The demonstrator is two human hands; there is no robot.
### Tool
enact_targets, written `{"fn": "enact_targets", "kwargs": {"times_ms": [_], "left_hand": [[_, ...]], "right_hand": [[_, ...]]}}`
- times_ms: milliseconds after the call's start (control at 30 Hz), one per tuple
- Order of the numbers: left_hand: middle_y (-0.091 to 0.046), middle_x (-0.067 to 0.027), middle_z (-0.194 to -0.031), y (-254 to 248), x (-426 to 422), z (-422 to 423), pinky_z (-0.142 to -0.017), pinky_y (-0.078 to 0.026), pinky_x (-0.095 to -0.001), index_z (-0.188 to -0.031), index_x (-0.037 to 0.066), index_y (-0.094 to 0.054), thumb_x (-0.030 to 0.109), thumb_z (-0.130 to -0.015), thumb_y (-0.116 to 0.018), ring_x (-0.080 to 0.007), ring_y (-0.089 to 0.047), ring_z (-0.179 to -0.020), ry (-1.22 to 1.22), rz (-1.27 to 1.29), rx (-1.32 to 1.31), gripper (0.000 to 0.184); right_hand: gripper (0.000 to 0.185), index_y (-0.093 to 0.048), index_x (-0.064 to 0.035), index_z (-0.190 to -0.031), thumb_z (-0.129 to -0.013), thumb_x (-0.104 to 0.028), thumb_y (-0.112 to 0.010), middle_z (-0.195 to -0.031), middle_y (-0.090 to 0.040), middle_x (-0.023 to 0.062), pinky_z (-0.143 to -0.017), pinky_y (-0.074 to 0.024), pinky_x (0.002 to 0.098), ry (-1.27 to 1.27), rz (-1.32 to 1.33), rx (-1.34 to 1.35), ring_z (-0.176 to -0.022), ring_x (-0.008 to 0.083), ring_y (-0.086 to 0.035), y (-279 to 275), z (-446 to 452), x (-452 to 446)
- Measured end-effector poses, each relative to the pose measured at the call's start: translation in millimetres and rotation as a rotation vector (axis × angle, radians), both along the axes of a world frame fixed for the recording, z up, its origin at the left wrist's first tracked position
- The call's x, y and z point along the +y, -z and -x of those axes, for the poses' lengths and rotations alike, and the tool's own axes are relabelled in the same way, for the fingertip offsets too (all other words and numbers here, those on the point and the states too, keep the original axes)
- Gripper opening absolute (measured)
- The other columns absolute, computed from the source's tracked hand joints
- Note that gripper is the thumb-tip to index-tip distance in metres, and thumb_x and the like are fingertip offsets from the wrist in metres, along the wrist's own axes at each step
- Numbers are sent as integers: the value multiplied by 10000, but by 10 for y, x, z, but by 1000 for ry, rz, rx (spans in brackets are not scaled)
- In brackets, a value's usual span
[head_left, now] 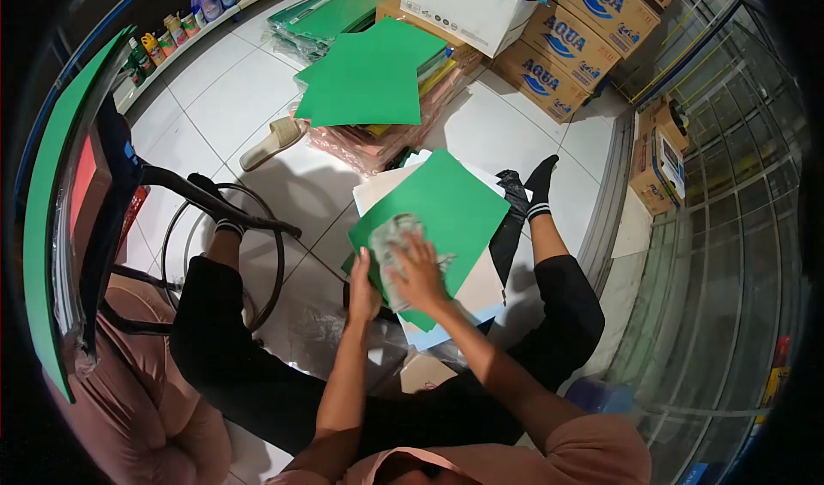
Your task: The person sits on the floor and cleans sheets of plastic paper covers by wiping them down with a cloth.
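Observation:
Between my legs a green sheet [463, 202] lies tilted on top of a stack of pale sheets [481, 292]. My left hand [364, 287] grips the near left edge of the green sheet, thumb on top and the other fingers mostly hidden. Under my right hand [418, 275] is a crumpled grey-white cloth [396, 234], pressed against the green surface with the fingers over it. Beyond the stack, more green sheets [369, 77] rest on a plastic-wrapped pile [429, 129].
A beige slipper [273, 143] lies on the white tiled floor. Cardboard boxes [549, 77] stand at the back right, beside a glass and metal rack [704, 296]. On the left are a chair [197, 197] carrying sheets, and bottles [206, 3] on a shelf.

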State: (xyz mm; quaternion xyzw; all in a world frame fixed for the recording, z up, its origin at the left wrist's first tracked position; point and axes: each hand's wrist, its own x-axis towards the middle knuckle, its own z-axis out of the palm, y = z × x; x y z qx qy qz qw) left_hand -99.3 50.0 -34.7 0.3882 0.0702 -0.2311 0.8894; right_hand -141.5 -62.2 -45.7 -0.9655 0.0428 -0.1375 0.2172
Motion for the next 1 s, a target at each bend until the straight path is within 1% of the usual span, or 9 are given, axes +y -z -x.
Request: {"fn": "enact_targets", "kwargs": {"times_ms": [67, 167, 333, 400, 533, 667, 767, 833, 1000], "left_hand": [[-511, -112, -1100, 118, 14, -30, -809, -413, -317, -1058, -11, -518, 321, -894, -465, -182, -491, -985, 18, 15, 46, 374], [-527, -119, -1056, 236, 81, -17, -733, -448, -287, -1086, -12, -481, 371, -893, -456, -164, -529, -895, 71, 61, 204, 430], [-545, -111, -975, 198, 46, 28, -644, -459, -248, -1059, -12, -481, 383, -888, -464, -143, -548, -773, -54, -73, 246, 431], [-547, -107, -962, 207, 38, 45, -642, -460, -250, -1059, -10, -479, 380, -889, -463, -143, -547, -770, -60, -60, 257, 425], [-550, -94, -921, 309, 41, 20, -636, -462, -258, -1061, -4, -474, 369, -892, -461, -146, -544, -762, -80, -9, 294, 409], [-555, -104, -1032, 501, 72, -4, -710, -474, -288, -1102, 40, -476, 406, -870, -480, -171, -561, -821, -25, 89, 287, 433], [-560, -95, -1016, 461, 89, -25, -742, -453, -284, -1097, 44, -486, 392, -884, -457, -168, -548, -846, -12, 236, 352, 410], [-564, -86, -1000, 375, 89, -30, -775, -433, -279, -1093, 48, -495, 378, -898, -435, -165, -536, -870, 3, 375, 413, 389], [-567, -76, -1044, 147, 62, -25, -836, -402, -298, -1108, 65, -509, 405, -893, -425, -176, -535, -901, 48, 461, 401, 411]], "right_hand": [[464, -456, -123, -1219, -796, -305, -512, -1330, -326, 161, -997, -202, 509, -11, -73, -57, -1230, 366, -288, -1, -73, 192], [464, -458, -119, -1217, -805, -329, -498, -1331, -333, 159, -999, -192, 520, 23, -45, -23, -1242, 356, -277, 34, -346, 78], [445, -477, -130, -1203, -823, -360, -480, -1324, -351, 146, -979, -176, 571, 143, 158, 105, -1237, 354, -289, 42, -914, -528], [448, -482, -173, -1199, -810, -395, -474, -1305, -381, 141, -954, -186, 606, 275, 202, 47, -1238, 335, -291, 131, -1048, -831], [444, -476, -146, -1197, -816, -375, -490, -1294, -378, 154, -929, -230, 607, 483, 252, 0, -1202, 352, -336, 130, -903, -1282], [461, -455, -117, -1208, -819, -361, -497, -1290, -367, 186, -936, -211, 610, 567, 320, -29, -1213, 372, -313, 178, -449, -1364], [504, -425, -97, -1234, -794, -322, -524, -1298, -343, 208, -955, -172, 612, 552, 314, -19, -1221, 394, -280, 160, -72, -1106], [518, -423, -90, -1236, -778, -308, -530, -1295, -334, 227, -960, -174, 604, 458, 310, 19, -1212, 411, -283, 118, 129, -807], [530, -418, -109, -1246, -768, -296, -547, -1324, -302, 208, -967, -200, 568, 184, 163, 44, -1214, 401, -283, -23, 358, 31]]}}
